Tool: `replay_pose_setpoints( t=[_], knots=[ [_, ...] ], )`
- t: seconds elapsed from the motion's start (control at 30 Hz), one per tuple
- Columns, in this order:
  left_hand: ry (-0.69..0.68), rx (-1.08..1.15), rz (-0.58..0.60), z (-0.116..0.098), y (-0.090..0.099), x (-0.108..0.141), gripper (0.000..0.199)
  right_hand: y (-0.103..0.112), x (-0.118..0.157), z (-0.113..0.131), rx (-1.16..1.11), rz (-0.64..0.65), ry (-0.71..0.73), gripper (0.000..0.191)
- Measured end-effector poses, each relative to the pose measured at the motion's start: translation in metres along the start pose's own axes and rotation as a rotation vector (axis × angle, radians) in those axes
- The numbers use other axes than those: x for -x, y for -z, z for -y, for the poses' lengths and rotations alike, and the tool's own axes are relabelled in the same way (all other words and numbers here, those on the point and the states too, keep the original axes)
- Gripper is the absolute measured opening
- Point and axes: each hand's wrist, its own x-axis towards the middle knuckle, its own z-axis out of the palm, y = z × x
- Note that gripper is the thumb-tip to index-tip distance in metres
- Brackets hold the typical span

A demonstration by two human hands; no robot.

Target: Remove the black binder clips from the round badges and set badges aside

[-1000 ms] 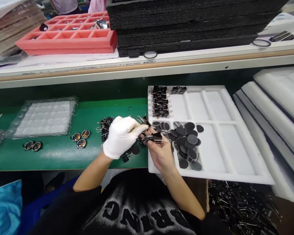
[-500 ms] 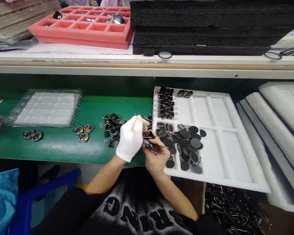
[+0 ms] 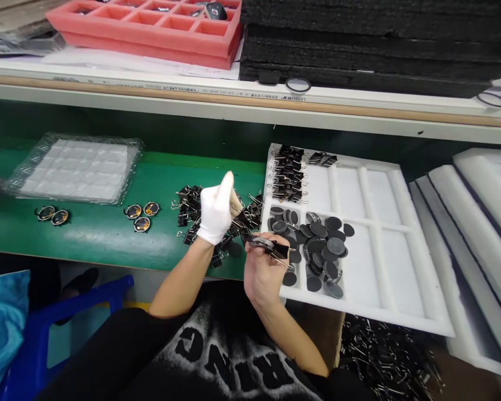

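Gripping clipped disc [image 3: 260, 241], right hand [image 3: 262, 274] curled; left hand [image 3: 215, 214] partly closed

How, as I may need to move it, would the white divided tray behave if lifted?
The white divided tray looks like foam, so probably light and fairly stiff. Its left side bears the black discs and binder clips, so it may dip there; tilting could slide the discs.

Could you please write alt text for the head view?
A bare right hand holds a dark round disc and black binder clip beside a white-gloved left hand, over a green tabletop with a pile of similar clips. At right, a white foam tray holds dark discs and more clips.
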Motion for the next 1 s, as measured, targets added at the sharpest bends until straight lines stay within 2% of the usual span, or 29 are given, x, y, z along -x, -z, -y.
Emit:
replay_pose_setpoints(
  t=[0.1,0.27,0.47,0.73,0.83,0.93,1.0],
  knots=[
    [0.019,-0.011,-0.03,0.008,0.001,0.0,0.07,0.0,-0.005,-0.005,-0.055,-0.037,-0.095,0.042],
    [0.058,-0.006,-0.101,0.014,0.002,0.0,0.071,-0.004,-0.009,-0.011,-0.027,-0.118,-0.195,0.046],
    [0.043,-0.041,-0.131,0.016,0.002,0.003,0.072,-0.013,-0.008,-0.016,0.019,-0.128,-0.163,0.047],
    [0.003,-0.082,-0.186,0.03,0.0,0.004,0.067,-0.021,-0.009,-0.026,0.104,-0.162,-0.099,0.048],
    [0.01,-0.015,-0.2,0.027,0.0,0.005,0.071,-0.022,-0.007,-0.026,0.085,-0.161,-0.094,0.043],
    [0.038,0.038,-0.142,0.017,0.004,0.009,0.072,-0.017,-0.011,-0.023,0.029,-0.117,-0.062,0.037],
    [0.09,0.025,0.004,0.007,0.01,0.011,0.067,-0.008,-0.019,-0.017,0.019,-0.028,0.032,0.033]
  ],
)
